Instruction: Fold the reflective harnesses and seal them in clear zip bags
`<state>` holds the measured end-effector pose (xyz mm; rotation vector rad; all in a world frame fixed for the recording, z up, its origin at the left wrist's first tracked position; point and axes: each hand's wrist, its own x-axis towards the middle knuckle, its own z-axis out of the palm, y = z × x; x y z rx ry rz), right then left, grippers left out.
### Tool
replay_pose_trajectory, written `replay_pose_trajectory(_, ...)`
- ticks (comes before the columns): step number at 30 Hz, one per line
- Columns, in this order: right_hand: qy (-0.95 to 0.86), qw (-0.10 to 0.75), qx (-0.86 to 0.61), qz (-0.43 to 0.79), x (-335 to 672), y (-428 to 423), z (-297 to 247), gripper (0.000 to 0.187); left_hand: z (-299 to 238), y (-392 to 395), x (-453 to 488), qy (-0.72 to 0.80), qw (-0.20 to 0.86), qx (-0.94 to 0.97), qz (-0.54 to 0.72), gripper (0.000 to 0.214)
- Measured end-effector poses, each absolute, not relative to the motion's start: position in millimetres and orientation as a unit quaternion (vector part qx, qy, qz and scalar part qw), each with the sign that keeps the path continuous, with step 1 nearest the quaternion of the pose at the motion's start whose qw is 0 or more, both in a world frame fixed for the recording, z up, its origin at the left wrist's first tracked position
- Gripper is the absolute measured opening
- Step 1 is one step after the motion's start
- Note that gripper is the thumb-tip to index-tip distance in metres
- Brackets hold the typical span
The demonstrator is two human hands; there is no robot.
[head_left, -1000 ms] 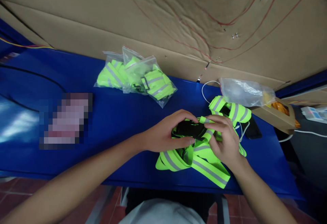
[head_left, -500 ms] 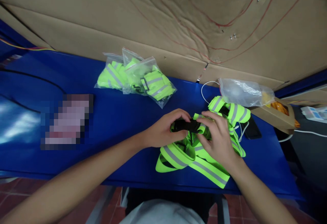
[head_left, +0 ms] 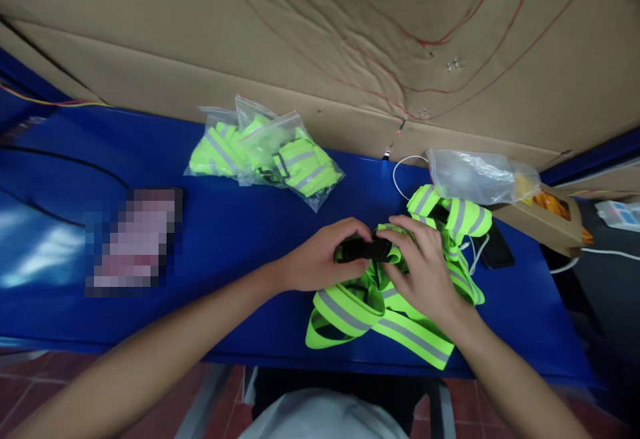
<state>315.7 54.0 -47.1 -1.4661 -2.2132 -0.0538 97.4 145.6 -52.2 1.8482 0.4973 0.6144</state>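
Note:
Neon yellow-green straps with grey reflective stripes (head_left: 350, 307) lie in a loose heap on the blue table in front of me. Above the heap, my left hand (head_left: 320, 255) is closed on a black buckle (head_left: 361, 249), thumb below and fingers on top. My right hand (head_left: 425, 262) grips the green strap (head_left: 395, 252) at the buckle's right end, its fingers bent over it. The fingertips hide part of the buckle and the strap's end. Another folded length of strap (head_left: 453, 215) rests behind my right hand.
Clear bags of folded green straps (head_left: 305, 165) lie at the back of the blue table (head_left: 240, 225). A blurred-out flat object (head_left: 137, 242) is on the left. On the right are a plastic bag (head_left: 475, 175), an open cardboard box (head_left: 540, 225), a black phone (head_left: 495, 249) and white cables.
Both hands stay at the buckle. The right fingers have shifted slightly left, closer to the left hand, and the strap is drawn in against the buckle. The view has moved a little.

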Motion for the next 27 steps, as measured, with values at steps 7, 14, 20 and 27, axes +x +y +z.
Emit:
replay_pose_trajectory(7,-0.805,0.241,-0.541,-0.020,315,53,-46,0.040,-53,146,98,0.206,0.527,0.784,0.254,0.024)
replay_pose_trajectory(14,-0.828,0.170,-0.527,-0.091,312,50,-40,0.064,-57,137,99,0.202,0.377,0.849,0.309,0.035)
replay_pose_trajectory(20,-0.826,0.160,-0.525,-0.128,298,46,-42,0.074,-52,123,101,0.220,0.288,0.856,0.368,0.029)
replay_pose_trajectory(27,-0.806,0.153,-0.561,-0.113,303,55,-49,0.080,-51,134,99,0.261,0.306,0.864,0.305,0.034)
